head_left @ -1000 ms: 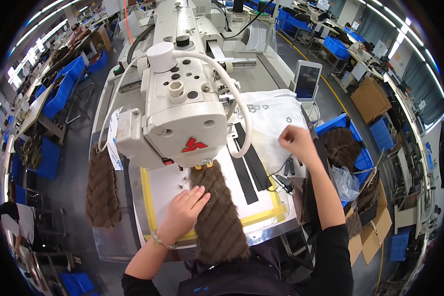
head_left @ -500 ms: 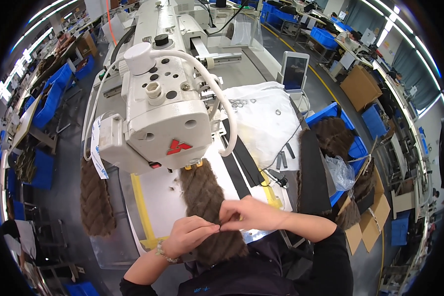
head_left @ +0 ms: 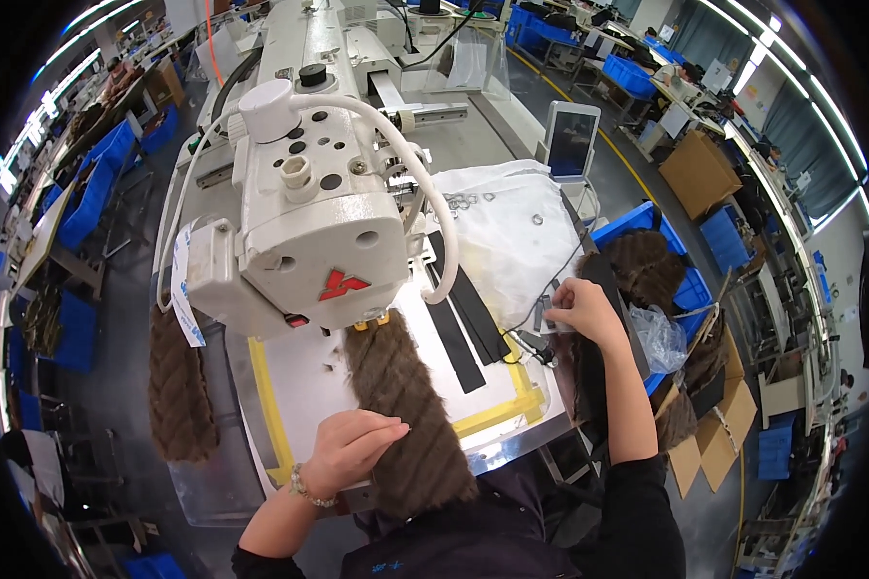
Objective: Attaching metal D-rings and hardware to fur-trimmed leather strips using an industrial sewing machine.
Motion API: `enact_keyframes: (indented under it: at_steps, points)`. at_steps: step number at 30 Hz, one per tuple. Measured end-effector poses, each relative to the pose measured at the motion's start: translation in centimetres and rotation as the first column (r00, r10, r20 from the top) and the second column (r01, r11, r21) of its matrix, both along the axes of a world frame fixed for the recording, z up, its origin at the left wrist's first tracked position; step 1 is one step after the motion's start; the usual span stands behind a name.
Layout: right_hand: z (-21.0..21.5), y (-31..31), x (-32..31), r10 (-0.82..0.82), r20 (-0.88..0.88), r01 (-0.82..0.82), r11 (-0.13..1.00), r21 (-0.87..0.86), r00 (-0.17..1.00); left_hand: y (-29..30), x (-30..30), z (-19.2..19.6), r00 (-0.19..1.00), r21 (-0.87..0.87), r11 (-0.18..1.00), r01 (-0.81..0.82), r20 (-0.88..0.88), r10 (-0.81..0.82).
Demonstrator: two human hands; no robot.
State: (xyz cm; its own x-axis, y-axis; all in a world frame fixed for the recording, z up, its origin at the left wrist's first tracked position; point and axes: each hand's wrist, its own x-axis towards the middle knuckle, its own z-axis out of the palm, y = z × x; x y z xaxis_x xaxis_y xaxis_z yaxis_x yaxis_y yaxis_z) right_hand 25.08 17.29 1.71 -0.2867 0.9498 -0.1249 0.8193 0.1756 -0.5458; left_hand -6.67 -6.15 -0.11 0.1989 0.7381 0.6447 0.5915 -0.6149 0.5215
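- Brown fur strip [head_left: 425, 439] crosses the table's [head_left: 507, 437] front edge, beneath the left hand's [head_left: 350, 447] bunched fingertips.
- Right hand [head_left: 589, 311] curls by black tabs [head_left: 539, 315], right edge; can't tell if either grips.
- Blue bin [head_left: 694, 291] holds fur pieces [head_left: 642, 265].

Plush fur [head_left: 410, 400], glossy machine [head_left: 328, 241]
By the left hand [head_left: 352, 449], fur rough and ridged; beyond the right hand [head_left: 586, 311], creased cloth [head_left: 507, 217]; between hands, matt strips [head_left: 456, 343].
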Motion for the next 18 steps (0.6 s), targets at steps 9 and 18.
enact_keyframes:
  at_steps: [9, 18]
  points:
    - [2.2, -1.8, -1.0, 0.051, -0.012, -0.051, 0.999, 0.007, 0.999, 0.0, -0.2, 0.0, 0.996, -0.058, 0.994, -0.091, -0.012, 0.090]
    - [4.2, -8.5, -2.8, 0.143, -0.307, -0.169, 0.984, -0.060, 0.941, -0.8, 0.7, 2.2, 0.940, -0.276, 0.941, -0.198, 0.219, 0.262]
